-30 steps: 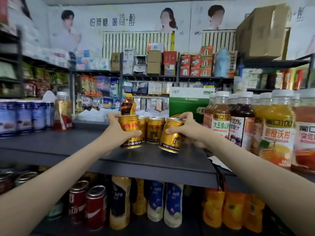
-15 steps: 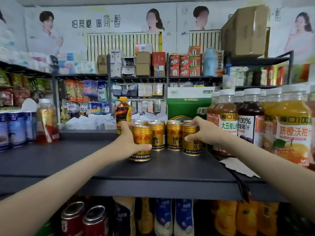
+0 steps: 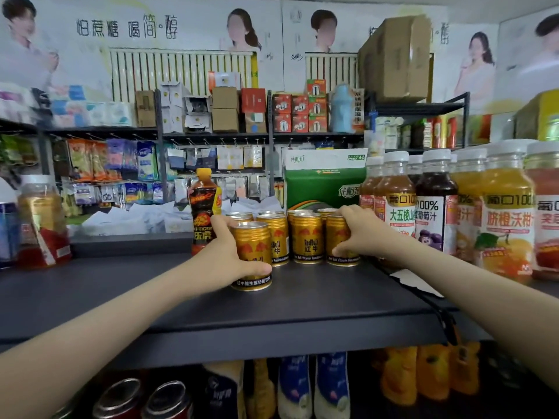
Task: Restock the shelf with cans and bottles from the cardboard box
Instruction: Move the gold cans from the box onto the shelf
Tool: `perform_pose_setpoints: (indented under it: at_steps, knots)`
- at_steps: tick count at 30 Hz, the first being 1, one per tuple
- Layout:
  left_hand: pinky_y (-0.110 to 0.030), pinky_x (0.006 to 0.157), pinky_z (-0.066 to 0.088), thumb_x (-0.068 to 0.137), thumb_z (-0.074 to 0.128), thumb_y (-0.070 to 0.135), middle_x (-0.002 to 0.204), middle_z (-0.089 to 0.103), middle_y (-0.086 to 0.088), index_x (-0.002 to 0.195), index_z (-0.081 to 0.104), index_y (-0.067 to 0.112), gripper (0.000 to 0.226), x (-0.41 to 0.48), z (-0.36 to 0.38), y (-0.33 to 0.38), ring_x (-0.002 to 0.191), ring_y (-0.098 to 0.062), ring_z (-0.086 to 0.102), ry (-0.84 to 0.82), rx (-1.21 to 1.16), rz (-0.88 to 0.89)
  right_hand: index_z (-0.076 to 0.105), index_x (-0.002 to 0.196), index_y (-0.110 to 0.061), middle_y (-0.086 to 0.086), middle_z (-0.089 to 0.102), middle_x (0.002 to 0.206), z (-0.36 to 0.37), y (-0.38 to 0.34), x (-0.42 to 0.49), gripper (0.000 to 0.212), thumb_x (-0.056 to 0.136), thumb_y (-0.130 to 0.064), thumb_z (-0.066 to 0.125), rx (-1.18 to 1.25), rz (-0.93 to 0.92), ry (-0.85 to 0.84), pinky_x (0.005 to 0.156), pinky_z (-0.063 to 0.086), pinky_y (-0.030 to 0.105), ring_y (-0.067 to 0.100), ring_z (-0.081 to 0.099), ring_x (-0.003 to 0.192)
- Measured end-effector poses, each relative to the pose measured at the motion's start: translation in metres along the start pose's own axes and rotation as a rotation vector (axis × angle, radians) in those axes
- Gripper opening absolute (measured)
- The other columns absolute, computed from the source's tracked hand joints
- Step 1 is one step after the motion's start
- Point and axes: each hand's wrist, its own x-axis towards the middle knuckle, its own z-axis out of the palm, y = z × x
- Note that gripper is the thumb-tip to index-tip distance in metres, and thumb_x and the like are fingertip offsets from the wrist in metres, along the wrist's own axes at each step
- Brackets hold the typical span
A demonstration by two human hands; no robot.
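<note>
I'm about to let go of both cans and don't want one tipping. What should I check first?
1. Front gold can in left hand upright, base on shelf: ok.
2. Right-end gold can in right hand upright: ok.
3. Front gold can lined up with the row of gold cans: not ok, it stands forward of it.
4. Gap between right-end gold can and juice bottles: cannot tell, the hand hides it.
5. Front gold can back from the shelf edge: ok.
</note>
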Motion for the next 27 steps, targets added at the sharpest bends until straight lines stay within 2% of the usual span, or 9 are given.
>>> perform_pose_setpoints:
  at_steps: [4, 10, 12, 14, 16, 19, 22, 24, 27]
  knots:
    - [-0.016, 0.067, 0.044, 0.073, 0.081, 0.034, 0.101, 0.04, 0.009, 0.113, 0.013, 0.024, 0.08, 0.0, -0.003, -0.005, 0.089, -0.006, 0.053, 0.016, -0.025, -0.004, 0.037, 0.133, -0.009, 0.011, 0.041, 0.135, 0.006, -0.011, 0.003, 0.079, 0.075, -0.047, 0.074, -0.146, 0.047, 0.042, 0.099, 0.038, 0.04, 0.031, 0.033, 0.127]
    - [-0.02, 0.067, 0.046, 0.071, 0.083, 0.025, 0.1, 0.039, 0.012, 0.114, 0.018, 0.022, 0.078, -0.002, -0.019, -0.017, 0.089, -0.005, 0.052, 0.054, -0.119, -0.023, 0.03, 0.138, -0.009, 0.014, 0.037, 0.138, 0.009, -0.018, 0.006, 0.086, 0.076, -0.048, 0.074, -0.22, 0.079, 0.056, 0.1, 0.039, 0.043, 0.034, 0.034, 0.127]
    - [-0.021, 0.068, 0.046, 0.07, 0.084, 0.024, 0.099, 0.038, 0.012, 0.113, 0.019, 0.022, 0.078, -0.002, -0.023, -0.021, 0.089, -0.006, 0.052, 0.064, -0.12, -0.028, 0.026, 0.141, -0.011, 0.015, 0.028, 0.145, 0.011, -0.02, 0.004, 0.093, 0.073, -0.051, 0.075, -0.196, 0.122, 0.07, 0.104, 0.035, 0.047, 0.035, 0.029, 0.132]
    - [-0.021, 0.068, 0.047, 0.07, 0.084, 0.025, 0.098, 0.038, 0.012, 0.113, 0.019, 0.022, 0.079, 0.001, -0.024, -0.023, 0.088, -0.007, 0.052, 0.066, -0.11, -0.034, 0.013, 0.149, -0.015, 0.016, 0.009, 0.156, 0.013, -0.026, 0.001, 0.106, 0.072, -0.052, 0.075, -0.171, 0.153, 0.073, 0.111, 0.024, 0.05, 0.035, 0.015, 0.142]
    - [-0.022, 0.069, 0.046, 0.07, 0.084, 0.024, 0.098, 0.038, 0.011, 0.113, 0.019, 0.022, 0.079, 0.005, -0.025, -0.025, 0.088, -0.007, 0.051, 0.063, -0.113, -0.045, 0.002, 0.152, -0.02, 0.012, -0.006, 0.159, 0.014, -0.038, -0.001, 0.112, 0.073, -0.049, 0.076, -0.175, 0.076, 0.12, 0.116, 0.014, 0.049, 0.032, 0.001, 0.146]
    - [-0.019, 0.066, 0.044, 0.071, 0.084, 0.025, 0.103, 0.039, 0.006, 0.113, 0.018, 0.022, 0.079, 0.012, -0.025, -0.025, 0.088, -0.006, 0.05, 0.034, -0.099, -0.038, 0.0, 0.152, -0.024, 0.008, -0.009, 0.16, 0.013, -0.066, -0.003, 0.108, 0.076, -0.043, 0.075, -0.142, -0.175, 0.19, 0.117, 0.01, 0.048, 0.028, -0.003, 0.147]
    - [-0.019, 0.072, 0.045, 0.072, 0.082, 0.028, 0.108, 0.04, 0.004, 0.114, 0.016, 0.021, 0.079, 0.017, -0.022, -0.026, 0.094, -0.007, 0.05, -0.005, -0.047, 0.007, 0.002, 0.152, -0.028, 0.001, -0.009, 0.16, 0.015, -0.096, -0.004, 0.101, 0.081, -0.037, 0.073, 0.023, -0.42, 0.077, 0.117, 0.008, 0.039, 0.02, -0.004, 0.147]
    - [-0.021, 0.076, 0.045, 0.073, 0.082, 0.029, 0.104, 0.04, 0.007, 0.114, 0.013, 0.021, 0.081, 0.018, -0.022, -0.026, 0.097, -0.007, 0.05, -0.043, -0.013, 0.035, 0.003, 0.152, -0.026, -0.001, -0.003, 0.16, 0.02, -0.113, -0.005, 0.097, 0.083, -0.031, 0.071, 0.103, -0.518, 0.003, 0.118, 0.011, 0.034, 0.016, 0.0, 0.146]
    - [-0.02, 0.074, 0.049, 0.076, 0.08, 0.022, 0.102, 0.04, 0.009, 0.116, 0.011, 0.022, 0.079, 0.018, -0.026, -0.03, 0.095, -0.007, 0.051, -0.128, -0.036, 0.043, 0.012, 0.151, -0.021, -0.001, 0.018, 0.154, 0.025, -0.127, -0.006, 0.091, 0.083, -0.024, 0.072, 0.196, -0.552, -0.038, 0.113, 0.019, 0.024, 0.013, 0.017, 0.14]
